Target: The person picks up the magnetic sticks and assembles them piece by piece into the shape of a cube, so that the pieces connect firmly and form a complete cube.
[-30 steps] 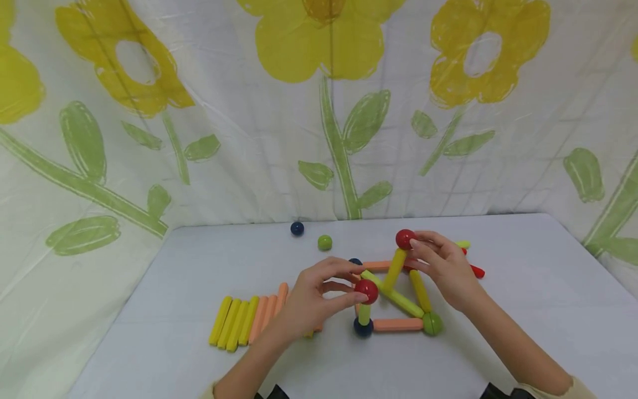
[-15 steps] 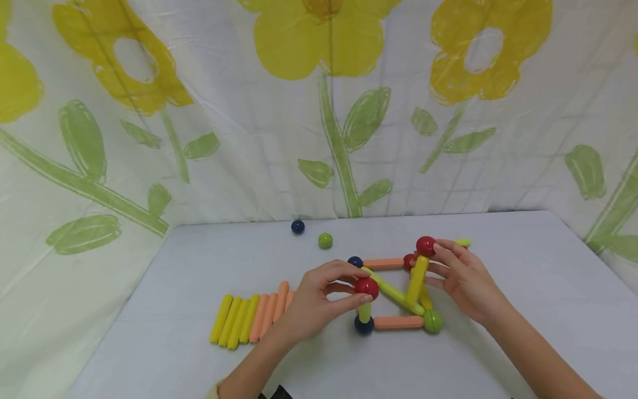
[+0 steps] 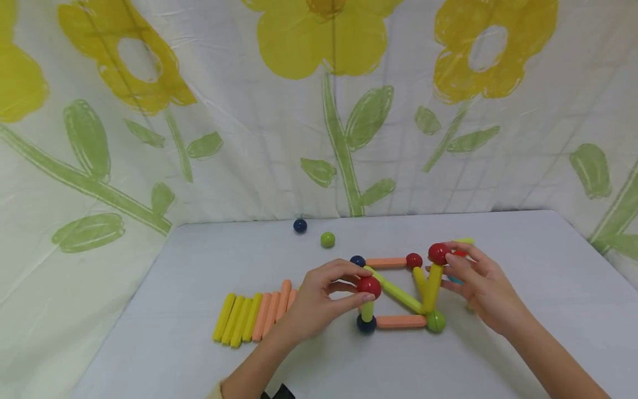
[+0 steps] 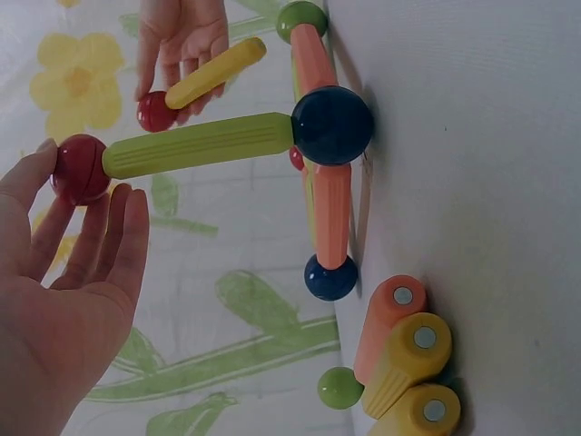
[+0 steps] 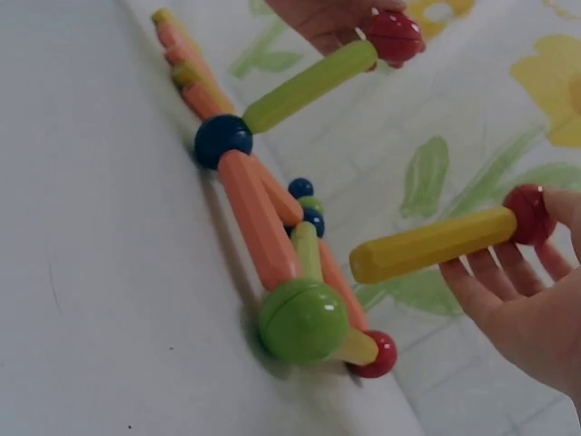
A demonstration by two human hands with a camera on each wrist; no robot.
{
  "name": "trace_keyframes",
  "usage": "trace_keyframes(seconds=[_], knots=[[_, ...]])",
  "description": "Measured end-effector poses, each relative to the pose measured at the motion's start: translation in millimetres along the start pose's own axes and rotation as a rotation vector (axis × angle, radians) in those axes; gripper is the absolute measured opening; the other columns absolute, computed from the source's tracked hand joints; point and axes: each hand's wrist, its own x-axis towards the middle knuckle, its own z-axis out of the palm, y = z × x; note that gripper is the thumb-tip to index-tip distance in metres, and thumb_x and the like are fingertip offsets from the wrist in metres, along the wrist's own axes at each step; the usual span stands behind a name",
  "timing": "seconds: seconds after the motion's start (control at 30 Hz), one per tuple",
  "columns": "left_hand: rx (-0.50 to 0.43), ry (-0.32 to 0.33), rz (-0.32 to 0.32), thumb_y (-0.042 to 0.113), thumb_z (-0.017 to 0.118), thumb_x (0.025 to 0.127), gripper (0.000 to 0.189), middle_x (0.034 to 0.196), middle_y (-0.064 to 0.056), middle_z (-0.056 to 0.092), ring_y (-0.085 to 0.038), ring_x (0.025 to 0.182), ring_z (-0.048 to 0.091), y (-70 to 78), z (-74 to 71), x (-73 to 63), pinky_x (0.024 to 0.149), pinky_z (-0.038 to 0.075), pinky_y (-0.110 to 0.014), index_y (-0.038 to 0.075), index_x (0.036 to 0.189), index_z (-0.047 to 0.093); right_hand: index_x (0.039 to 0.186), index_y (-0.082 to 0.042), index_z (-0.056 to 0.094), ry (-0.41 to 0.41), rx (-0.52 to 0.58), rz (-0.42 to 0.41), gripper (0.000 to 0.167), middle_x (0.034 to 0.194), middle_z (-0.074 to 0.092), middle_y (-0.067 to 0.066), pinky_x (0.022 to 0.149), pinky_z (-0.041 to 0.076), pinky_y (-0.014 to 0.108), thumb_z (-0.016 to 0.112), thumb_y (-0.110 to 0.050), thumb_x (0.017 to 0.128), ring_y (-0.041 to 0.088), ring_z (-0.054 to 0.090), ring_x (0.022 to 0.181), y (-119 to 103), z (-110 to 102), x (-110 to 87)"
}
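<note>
My left hand [image 3: 319, 299] pinches a red ball [image 4: 82, 169] on top of a lime magnetic rod [image 4: 200, 145], which stands on a navy corner ball [image 4: 332, 125]. My right hand [image 3: 485, 288] holds another red ball [image 3: 439, 254] by thumb and fingertips. From that ball a yellow magnetic rod [image 5: 436, 245] hangs down, its free end raised and apart from the green corner ball [image 5: 304, 320]. The four-sided base on the table joins orange rods [image 3: 401, 321], a yellow side rod [image 3: 418, 281] and a lime diagonal rod [image 3: 399, 292]; a red ball [image 3: 413, 261] marks its far right corner.
Yellow and orange rods [image 3: 239, 316] lie in a row left of the base, partly behind my left forearm. A loose navy ball [image 3: 300, 226] and green ball [image 3: 327, 239] sit near the back edge. Behind my right hand, a lime rod [image 3: 466, 241] and other pieces partly show.
My right hand has moved right and toward me, carrying the red ball and yellow rod from over the frame's middle to near the green corner ball. My left hand stays in place.
</note>
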Motion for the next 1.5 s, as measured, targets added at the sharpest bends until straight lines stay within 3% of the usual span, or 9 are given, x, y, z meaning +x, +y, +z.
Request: trace_keyframes(seconds=[0.13,0.27,0.63,0.9,1.3,1.5], knots=[[-0.003,0.004,-0.001,0.005,0.08,0.094,0.033,0.118,-0.014,0.072,-0.022,0.104,0.073,-1.2,0.4,0.5,0.092,0.061,-0.03,0.002,0.125,0.073,0.139,-0.017,0.06,-0.072,-0.117,-0.101,0.035,0.126,0.069,-0.005,0.088,0.061,0.025,0.05,-0.001,0.11,0.01,0.071,0.11,-4.6,-4.9,-3.3],[-0.002,0.021,-0.003,0.003,0.08,0.093,0.033,0.118,-0.015,0.072,-0.029,0.104,0.073,-0.7,0.3,0.4,0.092,0.062,-0.03,0.002,0.125,0.073,0.139,-0.015,0.061,-0.151,-0.16,-0.135,0.04,0.127,0.069,-0.004,0.089,0.061,0.026,0.048,0.006,0.108,0.01,0.07,0.112,-6.5,-10.8,-4.6],[-0.005,0.042,-0.014,0.001,0.08,0.092,0.034,0.119,-0.016,0.071,-0.034,0.104,0.073,1.7,-1.0,-1.0,0.092,0.061,-0.029,0.0,0.125,0.072,0.137,-0.016,0.063,-0.34,-0.075,-0.168,0.048,0.129,0.07,-0.001,0.093,0.061,0.028,0.043,0.013,0.104,0.016,0.071,0.114,-2.3,-26.2,1.1],[-0.007,0.051,-0.038,0.001,0.081,0.091,0.034,0.119,-0.015,0.072,-0.03,0.105,0.073,2.7,-1.6,-0.8,0.092,0.061,-0.029,0.002,0.124,0.073,0.139,-0.016,0.061,-0.461,0.011,-0.176,0.052,0.131,0.068,-0.001,0.097,0.06,0.031,0.037,0.013,0.103,0.016,0.07,0.118,2.3,-33.9,6.1],[-0.036,0.034,-0.077,0.0,0.08,0.092,0.036,0.121,-0.015,0.071,-0.019,0.102,0.073,4.5,-2.9,-1.4,0.094,0.061,-0.032,0.003,0.127,0.072,0.141,-0.015,0.058,-0.535,0.082,-0.184,0.054,0.133,0.069,0.002,0.1,0.058,0.029,0.033,0.013,0.103,0.019,0.07,0.121,7.9,-43.3,7.4],[-0.032,0.026,-0.068,0.0,0.079,0.092,0.036,0.123,-0.015,0.072,-0.021,0.103,0.074,5.6,-8.8,-2.5,0.095,0.061,-0.034,0.002,0.128,0.071,0.142,-0.015,0.058,-0.543,0.084,-0.18,0.052,0.134,0.069,0.001,0.1,0.058,0.029,0.035,0.011,0.104,0.019,0.069,0.121,8.8,-44.6,6.6]])
